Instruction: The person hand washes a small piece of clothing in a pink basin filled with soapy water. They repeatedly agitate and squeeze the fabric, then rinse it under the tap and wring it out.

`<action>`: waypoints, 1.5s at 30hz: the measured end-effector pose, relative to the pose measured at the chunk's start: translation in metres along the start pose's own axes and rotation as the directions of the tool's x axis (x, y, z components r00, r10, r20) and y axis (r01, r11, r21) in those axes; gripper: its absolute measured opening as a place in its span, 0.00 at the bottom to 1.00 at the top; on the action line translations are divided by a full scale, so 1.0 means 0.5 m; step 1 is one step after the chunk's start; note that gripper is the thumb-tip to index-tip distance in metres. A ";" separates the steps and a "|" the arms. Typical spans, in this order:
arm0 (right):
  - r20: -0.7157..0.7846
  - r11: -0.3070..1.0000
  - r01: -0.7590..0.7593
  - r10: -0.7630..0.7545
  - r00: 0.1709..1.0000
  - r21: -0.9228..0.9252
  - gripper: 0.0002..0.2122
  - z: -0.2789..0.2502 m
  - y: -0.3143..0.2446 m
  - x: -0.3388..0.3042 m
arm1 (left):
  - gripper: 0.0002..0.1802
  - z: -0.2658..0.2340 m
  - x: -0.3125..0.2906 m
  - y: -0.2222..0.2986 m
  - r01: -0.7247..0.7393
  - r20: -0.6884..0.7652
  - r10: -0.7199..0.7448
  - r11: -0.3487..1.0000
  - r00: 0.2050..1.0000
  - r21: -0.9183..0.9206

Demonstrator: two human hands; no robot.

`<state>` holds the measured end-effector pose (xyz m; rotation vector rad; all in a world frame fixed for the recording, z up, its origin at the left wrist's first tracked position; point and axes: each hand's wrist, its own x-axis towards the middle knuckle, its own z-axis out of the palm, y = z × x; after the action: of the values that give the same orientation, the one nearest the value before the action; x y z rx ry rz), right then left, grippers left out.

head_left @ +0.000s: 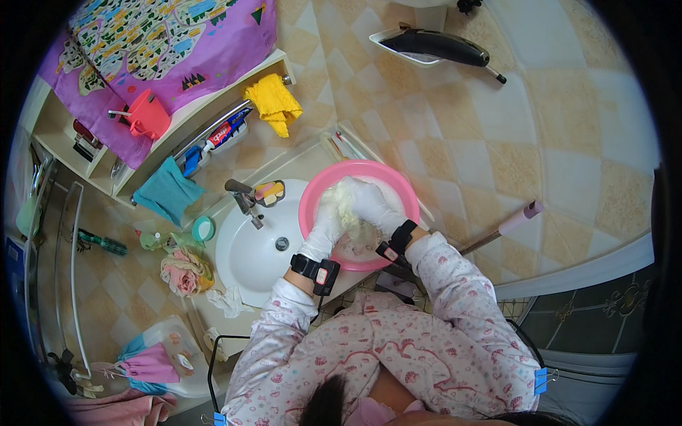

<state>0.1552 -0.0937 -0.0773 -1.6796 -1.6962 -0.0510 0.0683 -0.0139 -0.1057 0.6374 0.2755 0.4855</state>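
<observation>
Between the white-gloved left hand (329,216) and right hand (372,204), held close together, both clasp a bunched pale-yellow cloth (344,201) over a pink basin (366,167). Left of them sits a white sink (236,248) with its faucet (246,201); farther ahead-left hangs a yellow towel (275,104).

There were 2 gloved hands (373,202), 2 black wristbands (305,265), 1 pale cloth (344,204) and 1 pink basin (306,206). To the left were 1 white sink (238,259), 1 faucet (245,201), 1 yellow towel (273,103) and 1 red cup (150,113).
</observation>
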 end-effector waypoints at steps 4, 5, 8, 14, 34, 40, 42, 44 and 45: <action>-0.063 0.966 0.011 0.006 0.998 0.260 0.08 -0.007 -0.004 0.011 | 0.10 -0.016 0.010 0.001 -0.423 0.274 0.325 0.627 0.905 0.654; -0.032 0.962 0.267 -0.266 0.964 0.059 0.08 -0.009 -0.009 0.011 | 0.11 -0.017 0.005 0.002 -0.205 0.163 0.153 0.906 0.975 0.370; 0.193 0.971 -0.137 0.175 0.965 -0.195 0.08 -0.019 -0.012 0.025 | 0.13 -0.003 -0.006 0.001 0.116 -0.054 -0.115 0.993 0.992 0.021; 0.167 0.999 0.030 -0.032 0.985 0.010 0.07 -0.006 0.001 0.029 | 0.15 0.034 -0.018 0.019 -0.291 0.127 0.270 0.744 0.954 0.601; 0.292 0.376 -0.453 0.413 0.863 0.808 0.16 -0.090 0.010 -0.018 | 0.20 -0.018 -0.042 0.038 0.027 -0.099 -0.027 1.000 0.995 -0.003; 0.262 0.602 -0.481 0.417 0.870 0.638 0.09 -0.019 -0.026 -0.015 | 0.18 -0.072 0.023 -0.016 0.186 0.346 -0.106 0.961 0.932 -0.206; 0.203 0.387 -0.420 0.490 0.848 0.821 0.09 0.004 -0.008 -0.013 | 0.19 -0.098 0.045 -0.049 0.064 0.104 -0.055 0.995 0.993 -0.082; 0.055 0.666 -0.280 0.338 0.939 0.691 0.08 0.024 0.010 -0.013 | 0.19 -0.124 0.062 -0.064 -0.123 0.125 0.078 0.902 0.989 0.414; -0.001 0.778 -0.194 0.243 0.970 0.597 0.07 0.029 0.020 -0.012 | 0.19 -0.130 0.068 -0.069 -0.178 0.187 0.086 0.806 0.979 0.564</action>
<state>0.1565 -0.0899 -0.0954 -1.3496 -1.2587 0.4784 0.0841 0.0121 -0.1812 1.2978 0.2329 0.4839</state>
